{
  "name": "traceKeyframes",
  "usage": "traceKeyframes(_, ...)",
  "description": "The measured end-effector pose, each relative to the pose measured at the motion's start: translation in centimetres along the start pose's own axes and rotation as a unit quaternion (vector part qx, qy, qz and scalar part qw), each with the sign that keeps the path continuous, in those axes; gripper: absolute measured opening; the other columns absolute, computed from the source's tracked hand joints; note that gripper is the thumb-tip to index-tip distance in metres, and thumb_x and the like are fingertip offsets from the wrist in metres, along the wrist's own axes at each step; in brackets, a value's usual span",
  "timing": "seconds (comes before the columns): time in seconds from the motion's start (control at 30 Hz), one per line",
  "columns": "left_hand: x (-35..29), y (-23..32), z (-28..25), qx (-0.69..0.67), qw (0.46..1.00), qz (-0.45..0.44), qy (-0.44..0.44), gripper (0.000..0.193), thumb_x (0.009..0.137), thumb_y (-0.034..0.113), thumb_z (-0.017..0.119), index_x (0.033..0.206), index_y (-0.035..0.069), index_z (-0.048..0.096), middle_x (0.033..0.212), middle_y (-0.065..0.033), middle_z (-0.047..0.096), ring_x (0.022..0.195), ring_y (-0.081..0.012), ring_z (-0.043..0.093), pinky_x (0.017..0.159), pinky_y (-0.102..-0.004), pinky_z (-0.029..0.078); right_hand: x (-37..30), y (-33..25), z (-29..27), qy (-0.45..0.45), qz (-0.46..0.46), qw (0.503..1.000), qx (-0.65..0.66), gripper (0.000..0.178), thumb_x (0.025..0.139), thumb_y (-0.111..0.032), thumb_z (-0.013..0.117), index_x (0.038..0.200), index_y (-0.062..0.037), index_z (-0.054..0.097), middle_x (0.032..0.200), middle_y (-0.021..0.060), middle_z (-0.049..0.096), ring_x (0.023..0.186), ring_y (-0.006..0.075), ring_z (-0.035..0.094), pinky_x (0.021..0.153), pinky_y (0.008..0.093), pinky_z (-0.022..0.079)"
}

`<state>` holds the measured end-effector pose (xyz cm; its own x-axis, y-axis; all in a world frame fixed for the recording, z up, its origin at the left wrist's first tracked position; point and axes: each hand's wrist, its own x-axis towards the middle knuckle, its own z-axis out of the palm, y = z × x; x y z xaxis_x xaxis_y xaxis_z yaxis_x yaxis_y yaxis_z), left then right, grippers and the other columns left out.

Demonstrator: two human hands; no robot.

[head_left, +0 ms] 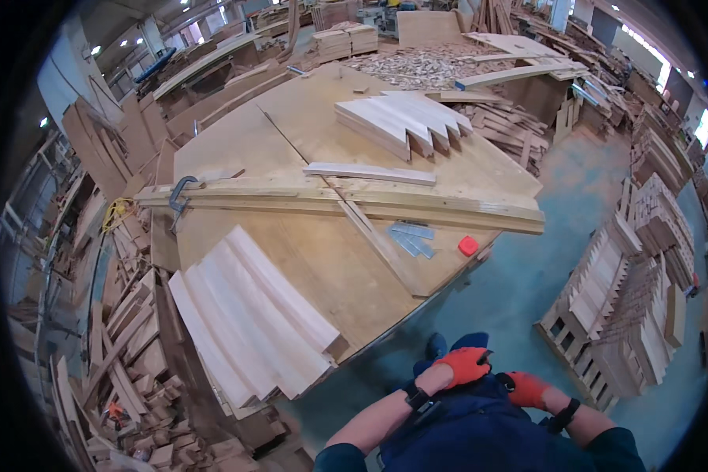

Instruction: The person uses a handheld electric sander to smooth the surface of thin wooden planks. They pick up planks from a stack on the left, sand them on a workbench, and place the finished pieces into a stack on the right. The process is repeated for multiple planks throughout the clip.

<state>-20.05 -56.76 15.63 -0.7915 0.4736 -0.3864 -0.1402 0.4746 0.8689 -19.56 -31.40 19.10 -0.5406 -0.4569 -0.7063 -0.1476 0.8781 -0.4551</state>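
Observation:
My left hand [466, 365], in a red-orange glove with dark fingertips, is curled in front of my dark blue clothing. Close to its right is my right hand [529, 389], gloved alike and also closed. Both are held at my waist, apart from the workbench; whatever is in their fingers, if anything, is too small or hidden to make out. The nearest bench items are a red tape measure [468, 246], several flat grey metal plates [411, 237] and a row of pale wooden boards [252, 315] lying side by side at the front left.
A long wooden beam [354, 200] crosses the workbench [291, 259], with a C-clamp [182, 195] at its left end. Behind lie notched boards [401, 118]. A pallet of stacked pieces [606, 307] stands on the right floor. Scrap wood [145, 377] is heaped at left.

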Motion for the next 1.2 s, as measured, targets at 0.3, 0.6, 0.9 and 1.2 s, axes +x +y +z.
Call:
traceKeyframes(0.3, -6.6, -2.2, -10.7, -0.064, 0.948, -0.054, 0.308, 0.044, 0.093, 0.024, 0.064, 0.135, 0.010, 0.060, 0.120, -0.0136, 0.070, 0.111, -0.0289, 0.066, 0.097, -0.0388, 0.051, 10.9, -7.5, -16.6, 0.213, -0.164, 0.961, 0.065, 0.034, 0.088, -0.030, 0.072, 0.111, -0.0053, 0.070, 0.113, 0.0190, 0.069, 0.102, 0.0394, 0.066, 0.089, 0.0435, 0.054)
traceKeyframes(0.6, -8.6, -3.3, -12.8, -0.018, 0.840, -0.210, 0.500, 0.045, 0.093, 0.021, 0.066, 0.135, 0.009, 0.059, 0.125, -0.0132, 0.068, 0.118, -0.0300, 0.065, 0.102, -0.0395, 0.049, 34.3, -21.7, -30.6, 0.263, -0.361, 0.891, -0.077, 0.047, 0.092, -0.037, 0.065, 0.132, -0.0116, 0.059, 0.130, 0.0145, 0.061, 0.114, 0.0347, 0.060, 0.098, 0.0450, 0.049)
traceKeyframes(0.9, -2.7, -3.8, -21.1, 0.124, 0.747, -0.291, 0.585, 0.056, 0.089, 0.029, 0.070, 0.140, 0.009, 0.056, 0.143, -0.0203, 0.053, 0.133, -0.0387, 0.050, 0.110, -0.0455, 0.042, 48.0, -30.5, -32.9, 0.201, -0.285, 0.903, -0.251, 0.056, 0.094, -0.043, 0.062, 0.144, -0.0185, 0.052, 0.132, 0.0199, 0.055, 0.126, 0.0367, 0.050, 0.101, 0.0486, 0.045)
traceKeyframes(1.2, -2.2, -11.1, -31.7, 0.123, 0.692, -0.336, 0.627, 0.062, 0.091, 0.036, 0.068, 0.145, 0.011, 0.051, 0.150, -0.0267, 0.045, 0.140, -0.0447, 0.040, 0.116, -0.0504, 0.034, 51.7, -32.4, -35.1, 0.151, -0.363, 0.894, -0.216, 0.034, 0.093, -0.032, 0.063, 0.120, -0.0115, 0.063, 0.117, 0.0199, 0.066, 0.112, 0.0362, 0.063, 0.093, 0.0488, 0.051)
